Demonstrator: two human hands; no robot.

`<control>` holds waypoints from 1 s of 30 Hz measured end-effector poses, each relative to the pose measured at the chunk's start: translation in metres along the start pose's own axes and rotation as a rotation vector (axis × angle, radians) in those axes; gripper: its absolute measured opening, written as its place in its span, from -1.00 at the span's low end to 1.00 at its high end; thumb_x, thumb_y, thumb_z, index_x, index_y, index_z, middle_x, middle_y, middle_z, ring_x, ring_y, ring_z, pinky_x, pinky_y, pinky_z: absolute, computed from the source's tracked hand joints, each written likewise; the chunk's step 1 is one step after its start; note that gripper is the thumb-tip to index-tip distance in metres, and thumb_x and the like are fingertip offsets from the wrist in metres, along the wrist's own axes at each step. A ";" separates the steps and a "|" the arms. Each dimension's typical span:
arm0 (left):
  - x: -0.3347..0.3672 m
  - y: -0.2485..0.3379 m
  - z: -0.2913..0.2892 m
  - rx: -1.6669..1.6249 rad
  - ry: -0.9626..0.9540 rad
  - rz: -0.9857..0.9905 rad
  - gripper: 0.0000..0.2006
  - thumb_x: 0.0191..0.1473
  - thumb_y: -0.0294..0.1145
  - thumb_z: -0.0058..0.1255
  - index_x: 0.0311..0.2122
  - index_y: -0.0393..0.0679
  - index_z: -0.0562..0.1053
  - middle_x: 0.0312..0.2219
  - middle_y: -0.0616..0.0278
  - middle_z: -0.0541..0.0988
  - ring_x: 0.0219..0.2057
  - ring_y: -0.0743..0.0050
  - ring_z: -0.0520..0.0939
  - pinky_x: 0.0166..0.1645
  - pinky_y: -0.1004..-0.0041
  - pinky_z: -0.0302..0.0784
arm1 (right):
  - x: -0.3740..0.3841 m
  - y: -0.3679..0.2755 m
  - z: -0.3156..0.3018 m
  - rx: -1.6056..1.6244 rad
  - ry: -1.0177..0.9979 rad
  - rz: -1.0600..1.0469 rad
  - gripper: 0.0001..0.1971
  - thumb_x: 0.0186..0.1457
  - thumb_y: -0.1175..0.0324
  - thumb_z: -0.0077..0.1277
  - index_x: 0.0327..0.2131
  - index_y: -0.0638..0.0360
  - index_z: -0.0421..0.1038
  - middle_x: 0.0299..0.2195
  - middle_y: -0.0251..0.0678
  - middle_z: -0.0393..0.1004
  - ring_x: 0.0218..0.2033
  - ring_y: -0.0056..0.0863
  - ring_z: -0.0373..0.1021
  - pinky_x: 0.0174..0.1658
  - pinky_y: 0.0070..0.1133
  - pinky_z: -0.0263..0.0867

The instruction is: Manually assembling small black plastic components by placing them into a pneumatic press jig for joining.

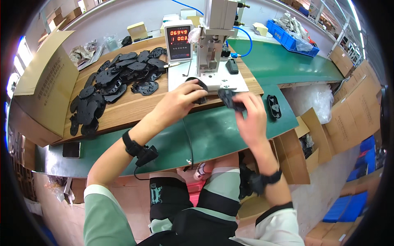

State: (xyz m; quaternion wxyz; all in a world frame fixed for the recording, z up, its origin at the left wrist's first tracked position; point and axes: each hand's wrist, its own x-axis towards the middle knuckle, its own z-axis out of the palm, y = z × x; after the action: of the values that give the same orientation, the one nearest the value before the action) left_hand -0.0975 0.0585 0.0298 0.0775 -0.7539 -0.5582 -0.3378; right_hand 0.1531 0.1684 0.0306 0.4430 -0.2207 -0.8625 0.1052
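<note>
Left hand [174, 102]: partly closed, fingers curled on a black shell [200, 89] at the near side of the press [211, 45]. Right hand [252, 119]: thumb and fingers pinched on a dark part [230, 99], right of the shell, apart from it. Around, left to right: carton [49, 86], printed in dark characters; heaped black pieces [119, 74]; display box [178, 51], red lit digits; press, blocking directly beyond the hands; black oblong piece [273, 107] on the green surface [230, 137]; blue crate [287, 38], far right.
</note>
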 end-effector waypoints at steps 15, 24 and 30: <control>0.046 -0.015 0.061 0.182 0.057 0.040 -0.71 0.14 -0.58 0.03 -0.01 -0.22 0.48 0.03 0.02 0.62 0.17 -0.08 0.59 0.32 0.06 0.46 | -0.344 0.008 -0.040 0.338 0.117 1.083 -0.72 0.04 0.73 -0.04 -0.15 0.30 0.47 -0.26 -0.31 0.51 -0.24 -0.47 0.45 -0.11 -0.53 0.40; 0.045 -0.004 0.072 0.304 0.036 0.034 -0.63 0.04 -0.65 0.06 0.00 -0.22 0.45 0.01 -0.01 0.59 0.14 -0.11 0.58 0.28 0.09 0.49 | -0.469 0.102 0.012 0.468 0.040 1.756 -0.77 0.18 0.46 -0.04 -0.09 0.21 0.46 -0.38 -0.36 0.47 -0.44 -0.56 0.40 -0.47 -0.57 0.32; 0.039 -0.013 0.064 0.292 -0.008 0.053 -0.65 0.05 -0.65 0.06 -0.01 -0.26 0.44 -0.01 -0.05 0.56 0.13 -0.16 0.57 0.22 0.06 0.51 | -0.492 0.097 0.059 0.371 -0.325 1.698 -0.68 0.32 0.31 -0.02 0.00 0.36 0.47 -0.16 -0.19 0.57 -0.17 -0.31 0.50 0.00 -0.39 0.39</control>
State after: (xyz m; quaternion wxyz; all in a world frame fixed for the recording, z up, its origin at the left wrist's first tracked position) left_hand -0.0760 0.1258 0.0014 0.1930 -0.7506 -0.5813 -0.2479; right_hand 0.3841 0.0212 -0.3941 0.1157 -0.6938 -0.4286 0.5670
